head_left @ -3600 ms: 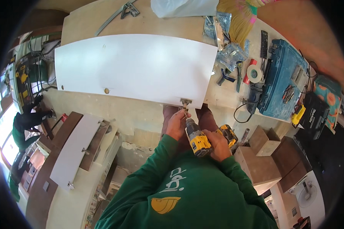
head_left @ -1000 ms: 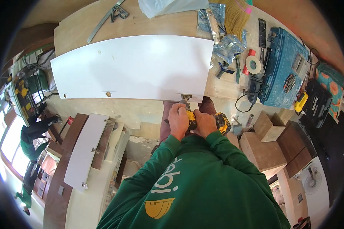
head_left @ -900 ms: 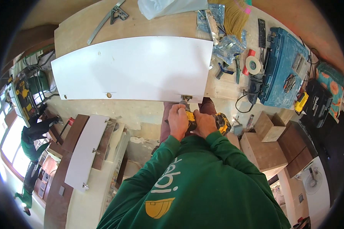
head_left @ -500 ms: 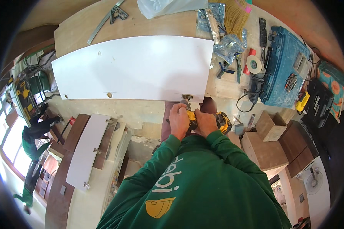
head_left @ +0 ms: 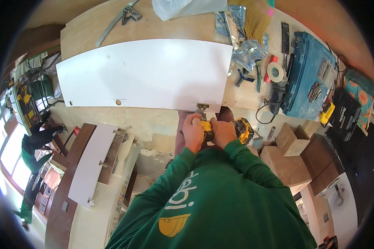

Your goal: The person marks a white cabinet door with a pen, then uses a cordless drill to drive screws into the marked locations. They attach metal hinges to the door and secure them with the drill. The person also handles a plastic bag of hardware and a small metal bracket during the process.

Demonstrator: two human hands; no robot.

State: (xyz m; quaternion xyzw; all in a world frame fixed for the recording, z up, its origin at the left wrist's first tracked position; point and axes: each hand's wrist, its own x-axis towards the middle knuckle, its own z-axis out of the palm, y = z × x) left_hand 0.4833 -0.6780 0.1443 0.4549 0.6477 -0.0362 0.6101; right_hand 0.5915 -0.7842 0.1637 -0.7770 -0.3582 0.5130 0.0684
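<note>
A long white panel [head_left: 145, 74] lies on the workbench, two round holes along its near edge. At that edge's right end a metal hinge [head_left: 202, 106] sits in the panel. My left hand [head_left: 193, 133] is closed round the front of a yellow and black cordless drill [head_left: 207, 132], whose nose points at the hinge. Wrapped round the drill's grip is my right hand [head_left: 223, 133], with the battery [head_left: 243, 131] showing to its right. Whether the drill's tip touches a screw is too small to tell.
A combination square [head_left: 124, 16] and a plastic bag [head_left: 183, 8] lie at the back. On the right are a tape roll [head_left: 275, 72], an angle grinder [head_left: 275, 99] and a blue tool case [head_left: 305, 79]. Another white panel [head_left: 93, 164] with hinges lies lower left; a co-worker [head_left: 31, 153] is beyond.
The whole view has shifted very slightly. Both hands keep the drill at the same hinge, and the panel stays in place.
</note>
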